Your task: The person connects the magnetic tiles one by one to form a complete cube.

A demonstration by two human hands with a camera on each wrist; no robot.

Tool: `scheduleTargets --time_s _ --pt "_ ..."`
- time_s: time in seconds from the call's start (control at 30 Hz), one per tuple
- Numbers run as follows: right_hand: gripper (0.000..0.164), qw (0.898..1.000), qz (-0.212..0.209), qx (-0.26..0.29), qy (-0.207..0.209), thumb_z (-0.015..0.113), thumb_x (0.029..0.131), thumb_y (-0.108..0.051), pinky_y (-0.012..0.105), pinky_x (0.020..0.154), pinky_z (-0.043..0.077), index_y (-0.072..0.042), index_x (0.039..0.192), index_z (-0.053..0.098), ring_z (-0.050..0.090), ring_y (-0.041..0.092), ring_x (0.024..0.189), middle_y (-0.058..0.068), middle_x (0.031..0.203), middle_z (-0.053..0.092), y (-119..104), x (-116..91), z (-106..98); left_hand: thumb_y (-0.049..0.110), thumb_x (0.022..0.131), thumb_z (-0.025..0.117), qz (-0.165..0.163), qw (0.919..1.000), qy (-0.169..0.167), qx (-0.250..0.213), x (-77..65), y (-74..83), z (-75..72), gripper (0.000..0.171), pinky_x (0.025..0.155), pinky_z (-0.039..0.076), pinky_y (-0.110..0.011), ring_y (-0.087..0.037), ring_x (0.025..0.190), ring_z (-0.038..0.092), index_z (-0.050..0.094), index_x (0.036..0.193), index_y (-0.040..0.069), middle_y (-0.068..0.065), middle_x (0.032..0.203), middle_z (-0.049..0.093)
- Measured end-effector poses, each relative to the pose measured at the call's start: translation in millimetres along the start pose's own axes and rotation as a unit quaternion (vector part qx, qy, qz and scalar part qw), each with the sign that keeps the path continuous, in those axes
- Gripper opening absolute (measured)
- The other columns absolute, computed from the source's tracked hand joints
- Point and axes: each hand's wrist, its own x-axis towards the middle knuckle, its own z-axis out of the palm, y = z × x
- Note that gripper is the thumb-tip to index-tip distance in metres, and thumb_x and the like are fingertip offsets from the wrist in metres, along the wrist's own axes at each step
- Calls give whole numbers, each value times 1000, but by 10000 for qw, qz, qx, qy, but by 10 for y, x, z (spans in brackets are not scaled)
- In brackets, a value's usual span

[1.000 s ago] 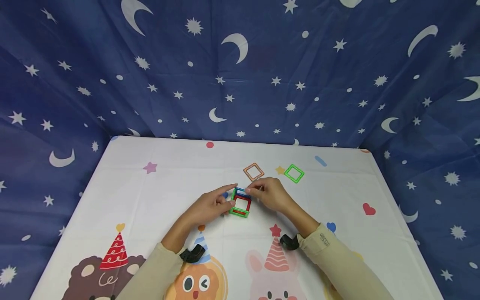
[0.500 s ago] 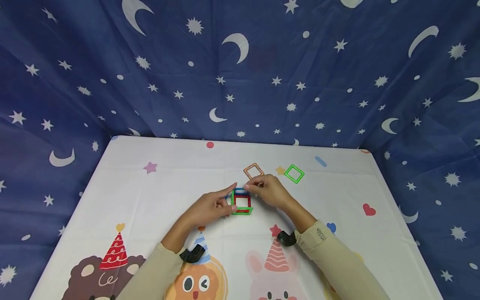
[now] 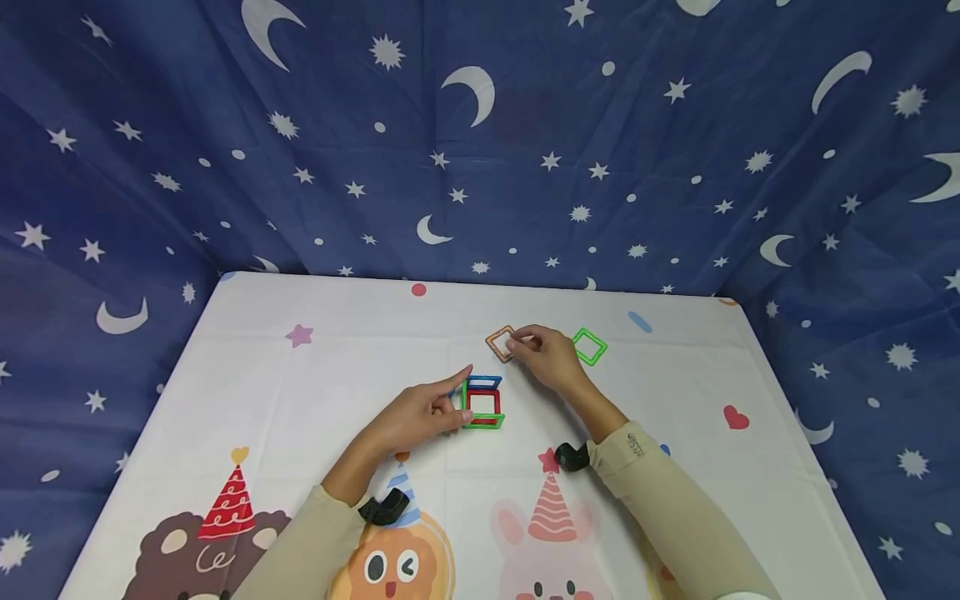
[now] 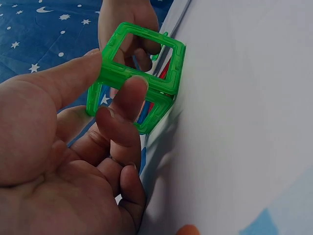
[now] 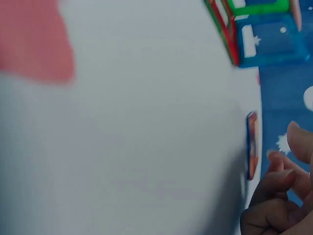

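Observation:
My left hand (image 3: 416,412) holds a small build of square magnetic tiles from its left side, with the index finger at the back and the thumb at the front. A red tile (image 3: 498,403) forms the base. Around it stand a front green tile (image 3: 487,417), a left green tile (image 3: 464,396) and a back blue tile (image 3: 483,377). In the left wrist view fingers grip a green tile (image 4: 178,63) at its edge. My right hand (image 3: 551,358) hovers at a flat orange tile (image 3: 494,351). In the right wrist view its loosely bent fingers are apart from that orange tile (image 5: 252,147).
A bright green square tile (image 3: 596,337) lies flat behind the right wrist, partly covered by it. The white table cloth (image 3: 375,333) has printed cartoon animals and shapes. A blue curtain (image 3: 525,217) with moons and stars borders the table's back and sides.
My right hand has left the blue tile and moved back to the orange tile. The front green tile leans toward me more than a second ago. My left hand stays at the build.

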Motion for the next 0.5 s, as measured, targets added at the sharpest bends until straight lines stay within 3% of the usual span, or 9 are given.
scheduleTargets --time_s 0.1,0.23,0.37,0.5 --pt "34 9996 177 -145 137 77 93 -36 27 60 40 -13 117 72 51 17 72 2 79 58 53 91 44 40 96 71 -56 10000 -3 -21 -5 -2 -1 76 53 35 -23 -8 61 47 33 161 26 -3 79 67" --pt "37 9981 392 -439 158 79 89 -40 29 58 38 -10 109 68 49 17 69 3 77 54 84 180 77 40 96 71 -77 10000 -19 -42 -12 3 -4 76 53 35 -23 -8 61 47 33 161 26 -4 80 67" --pt "33 9963 506 -682 115 78 90 -41 30 57 37 -11 100 67 49 18 67 2 73 54 66 214 76 39 96 71 -33 10000 -31 -54 -12 18 -9 76 52 34 -23 -8 60 46 33 161 25 -5 80 68" --pt "26 9965 590 -580 81 77 91 -36 29 57 37 -12 91 68 50 17 65 1 70 56 51 208 59 39 97 71 -19 10000 -31 -27 -10 27 -10 76 52 33 -23 -8 59 46 33 161 25 -6 80 69"
